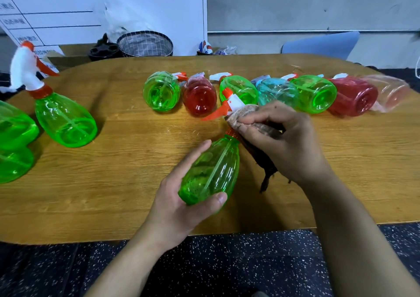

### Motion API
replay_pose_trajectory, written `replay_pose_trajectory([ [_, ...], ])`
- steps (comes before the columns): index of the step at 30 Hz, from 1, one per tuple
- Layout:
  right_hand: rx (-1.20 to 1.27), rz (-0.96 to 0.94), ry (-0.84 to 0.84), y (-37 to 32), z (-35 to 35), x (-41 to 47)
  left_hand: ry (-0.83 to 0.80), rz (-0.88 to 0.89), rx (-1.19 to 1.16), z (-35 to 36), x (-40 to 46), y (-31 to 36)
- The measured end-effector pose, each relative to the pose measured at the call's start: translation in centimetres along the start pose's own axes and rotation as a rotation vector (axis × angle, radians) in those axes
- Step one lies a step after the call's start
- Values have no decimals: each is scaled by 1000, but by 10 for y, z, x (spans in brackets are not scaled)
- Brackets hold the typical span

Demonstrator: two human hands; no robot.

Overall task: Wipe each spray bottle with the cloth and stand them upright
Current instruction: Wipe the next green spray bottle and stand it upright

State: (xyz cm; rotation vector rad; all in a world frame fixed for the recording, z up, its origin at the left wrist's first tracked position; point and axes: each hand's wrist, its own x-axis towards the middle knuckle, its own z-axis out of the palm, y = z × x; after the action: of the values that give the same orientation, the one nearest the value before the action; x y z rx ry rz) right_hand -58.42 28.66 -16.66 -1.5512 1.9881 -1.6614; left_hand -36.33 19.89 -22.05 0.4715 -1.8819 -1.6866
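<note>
Bottle (212, 171), clear green with an orange-and-white sprayer, tilts over the bench (118, 196). Left hand (181, 203) fingers grasp its base. Right hand (281, 142) fingers pinch the cloth (247, 111) on its neck.

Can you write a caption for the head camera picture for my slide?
Left hand holds a green bottle while the right hand wipes its neck with a cloth.

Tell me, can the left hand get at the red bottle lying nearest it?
Probably not yet: the left hand grips the green bottle being wiped. The table toward the red bottle looks free.
</note>
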Motion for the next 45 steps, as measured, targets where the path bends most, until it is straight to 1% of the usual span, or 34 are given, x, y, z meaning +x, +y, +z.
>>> replay_pose_trajectory([
  [1,-7,11,11,2,-1,0,1,4,6,0,0,0],
  [3,-51,23,99,2,-2,0,1,10,10,1,1,1],
  [4,-56,18,99,1,-2,0,2,7,-2,1,0,1],
  [7,-10,-15,-45,-2,1,-2,6,0,-34,1,0,0],
  [8,-16,-22,-43,-2,0,-2,5,3,-29,1,0,0],
  [11,-84,1,123,1,0,-1,-3,5,-7,1,1,0],
  [12,-84,6,135,2,2,-2,0,4,-2,1,1,0],
  [15,-46,-23,21,1,6,-4,10,12,21,-1,1,-1],
  [16,-50,-21,16,4,6,-2,13,16,27,0,1,-1],
  [17,-58,-11,45,5,6,-1,14,14,21,0,1,0],
  [19,-40,39,189,8,5,2,8,14,3,1,1,0],
  [20,25,97,284,9,4,4,3,17,2,1,0,0],
  [21,142,169,358,6,3,6,-5,18,-1,1,0,0],
  [22,281,231,395,2,3,8,-11,20,1,0,-1,0],
  [23,382,268,395,-2,4,10,-15,24,13,-1,-1,0],
  [24,413,276,366,-4,7,12,-18,29,34,-1,-1,-1],
  [25,392,267,317,-6,10,12,-23,29,51,-2,-1,0],
  [27,281,237,227,-9,17,13,-29,16,29,-3,0,-1],
  [28,247,243,212,-9,20,12,-28,8,7,-3,-1,-1],
  [31,286,320,189,-10,17,11,-11,-6,-49,-4,-1,-1],
  [33,282,357,129,-9,11,7,13,-11,-83,-3,0,-1],
  [37,195,406,-29,-4,-13,3,31,-8,-98,-1,1,0],
  [39,181,432,-53,-3,-24,2,22,-5,-95,-1,2,0],
  [40,193,429,-7,-3,-27,2,12,0,-92,-1,2,0],
  [43,293,328,246,-6,-17,6,-9,11,-73,0,2,0],
  [44,300,286,294,-6,-12,8,-13,15,-59,0,2,0],
  [45,282,249,304,-6,-5,10,-19,18,-40,-1,2,0],
])
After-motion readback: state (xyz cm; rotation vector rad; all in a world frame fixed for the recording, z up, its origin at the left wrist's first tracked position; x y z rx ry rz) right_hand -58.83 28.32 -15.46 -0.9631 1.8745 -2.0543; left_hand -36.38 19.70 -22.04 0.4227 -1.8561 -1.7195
